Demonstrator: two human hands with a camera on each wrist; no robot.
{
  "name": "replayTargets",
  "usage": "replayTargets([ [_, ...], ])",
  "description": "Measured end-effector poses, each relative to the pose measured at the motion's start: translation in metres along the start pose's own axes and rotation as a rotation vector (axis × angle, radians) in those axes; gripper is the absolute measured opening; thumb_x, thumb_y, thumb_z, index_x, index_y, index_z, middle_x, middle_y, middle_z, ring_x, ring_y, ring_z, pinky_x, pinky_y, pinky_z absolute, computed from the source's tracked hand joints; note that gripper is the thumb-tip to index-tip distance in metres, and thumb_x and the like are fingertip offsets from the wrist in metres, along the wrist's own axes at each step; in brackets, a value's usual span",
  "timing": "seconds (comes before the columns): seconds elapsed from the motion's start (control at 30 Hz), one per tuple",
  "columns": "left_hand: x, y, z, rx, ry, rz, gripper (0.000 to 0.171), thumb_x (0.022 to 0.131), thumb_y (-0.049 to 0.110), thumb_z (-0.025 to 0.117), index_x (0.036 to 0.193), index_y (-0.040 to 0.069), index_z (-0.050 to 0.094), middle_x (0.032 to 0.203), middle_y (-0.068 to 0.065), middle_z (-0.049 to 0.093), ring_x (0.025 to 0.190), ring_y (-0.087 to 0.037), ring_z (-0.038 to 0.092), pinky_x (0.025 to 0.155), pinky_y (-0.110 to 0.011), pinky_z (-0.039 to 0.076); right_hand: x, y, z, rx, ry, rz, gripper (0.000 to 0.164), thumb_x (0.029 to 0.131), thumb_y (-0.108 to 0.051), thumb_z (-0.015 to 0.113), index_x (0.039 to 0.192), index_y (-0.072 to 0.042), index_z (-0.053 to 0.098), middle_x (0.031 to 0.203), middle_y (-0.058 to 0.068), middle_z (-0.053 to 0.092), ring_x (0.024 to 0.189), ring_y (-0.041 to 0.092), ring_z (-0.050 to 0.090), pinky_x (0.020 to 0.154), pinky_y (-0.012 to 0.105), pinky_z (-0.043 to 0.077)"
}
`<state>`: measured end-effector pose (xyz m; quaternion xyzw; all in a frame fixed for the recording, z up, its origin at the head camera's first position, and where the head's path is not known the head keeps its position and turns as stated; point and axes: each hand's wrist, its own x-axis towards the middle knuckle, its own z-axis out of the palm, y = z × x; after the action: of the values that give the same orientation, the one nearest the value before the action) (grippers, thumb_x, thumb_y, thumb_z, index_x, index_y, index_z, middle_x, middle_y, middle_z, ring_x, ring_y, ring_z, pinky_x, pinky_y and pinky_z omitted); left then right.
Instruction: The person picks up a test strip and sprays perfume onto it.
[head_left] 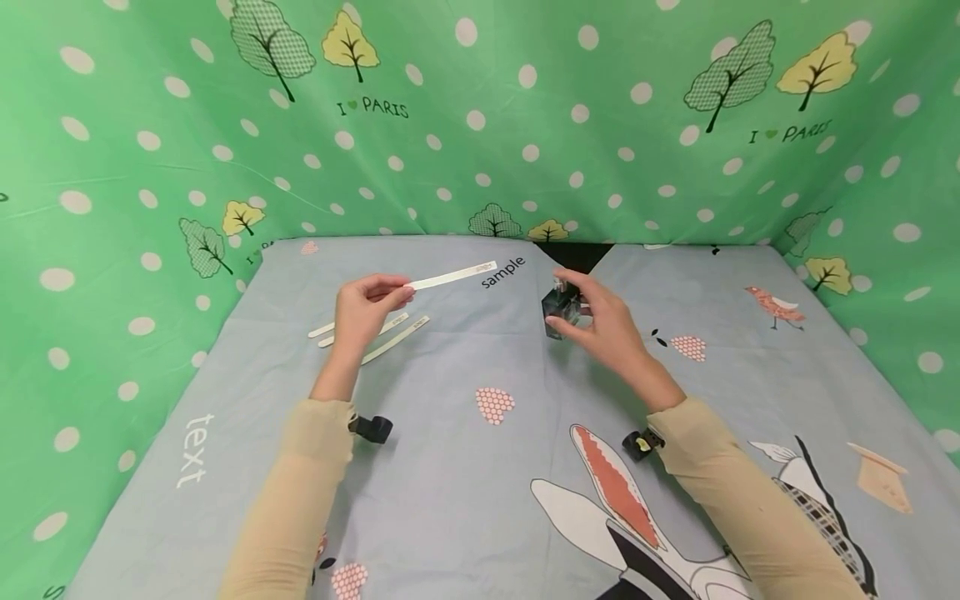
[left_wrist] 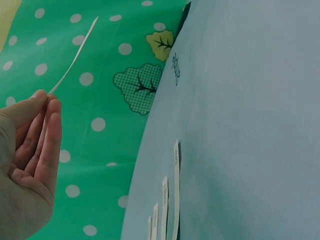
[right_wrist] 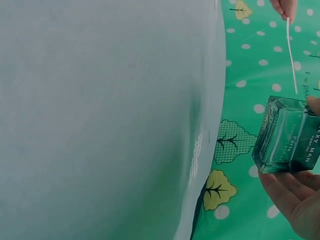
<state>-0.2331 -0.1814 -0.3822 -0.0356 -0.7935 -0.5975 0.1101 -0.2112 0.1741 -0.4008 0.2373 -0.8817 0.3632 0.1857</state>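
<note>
Between its thumb and fingertips my left hand (head_left: 366,310) pinches one end of a white paper perfume test strip (head_left: 453,275). The strip points rightward above the table, slightly bent in the left wrist view. My right hand (head_left: 611,327) grips a dark, faceted glass perfume bottle (head_left: 555,312) off the table, its index finger on the sprayer at the top. In the right wrist view the bottle (right_wrist: 287,137) looks greenish and see-through, with white lettering on it. A gap separates the strip's free end from the bottle.
Several more test strips (head_left: 395,340) lie side by side on the table under the left forearm. A grey-blue printed cloth (head_left: 442,467) covers the table. Green dotted fabric (head_left: 480,150) hangs at the back and sides. Each wrist carries a small black camera (head_left: 372,428).
</note>
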Motion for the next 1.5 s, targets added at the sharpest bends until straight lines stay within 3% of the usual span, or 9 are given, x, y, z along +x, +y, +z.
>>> replayTargets([
  [0.27,0.0,0.001,0.005,0.027,-0.005,0.018,0.03,0.087,0.021,0.078,0.106,-0.003,0.074,0.1,-0.025,0.074,0.073,0.004,0.07,0.074,-0.017,0.059,0.001,-0.002,0.003,-0.014,0.002,-0.031,0.067,0.085,-0.021,0.08,0.145,-0.021,0.049,0.137,0.013,0.06,0.105,0.03,0.067,0.085,0.045,0.06],
  [0.73,-0.001,0.003,0.012,0.007,-0.009,0.024,0.028,0.087,0.017,0.078,0.106,-0.003,0.075,0.102,-0.028,0.073,0.072,0.004,0.069,0.072,-0.016,0.059,0.002,-0.005,0.005,-0.04,0.004,-0.047,0.066,0.084,-0.021,0.081,0.143,-0.02,0.051,0.135,0.013,0.062,0.106,0.029,0.068,0.082,0.042,0.061],
  [0.97,-0.016,0.035,0.015,0.024,-0.034,-0.004,0.024,0.089,0.007,0.074,0.107,-0.009,0.072,0.104,-0.031,0.072,0.073,0.003,0.069,0.073,-0.016,0.059,0.001,-0.005,0.007,-0.034,-0.003,-0.041,0.066,0.085,-0.022,0.081,0.143,-0.021,0.051,0.136,0.013,0.062,0.11,0.03,0.066,0.082,0.043,0.061],
  [1.2,-0.016,0.031,0.019,0.023,-0.044,-0.011,0.024,0.09,0.009,0.073,0.108,-0.008,0.072,0.104,-0.028,0.073,0.075,0.002,0.07,0.076,-0.017,0.059,0.001,-0.005,0.009,-0.034,-0.014,-0.028,0.065,0.085,-0.023,0.081,0.143,-0.022,0.051,0.136,0.012,0.062,0.112,0.03,0.066,0.081,0.044,0.061],
  [1.5,-0.006,0.004,0.023,-0.012,-0.04,-0.023,0.026,0.088,0.014,0.077,0.108,-0.003,0.074,0.106,-0.028,0.072,0.074,0.003,0.069,0.075,-0.018,0.059,-0.001,-0.007,0.011,-0.048,-0.018,-0.036,0.065,0.084,-0.023,0.081,0.143,-0.021,0.052,0.135,0.011,0.063,0.113,0.029,0.065,0.081,0.043,0.061],
])
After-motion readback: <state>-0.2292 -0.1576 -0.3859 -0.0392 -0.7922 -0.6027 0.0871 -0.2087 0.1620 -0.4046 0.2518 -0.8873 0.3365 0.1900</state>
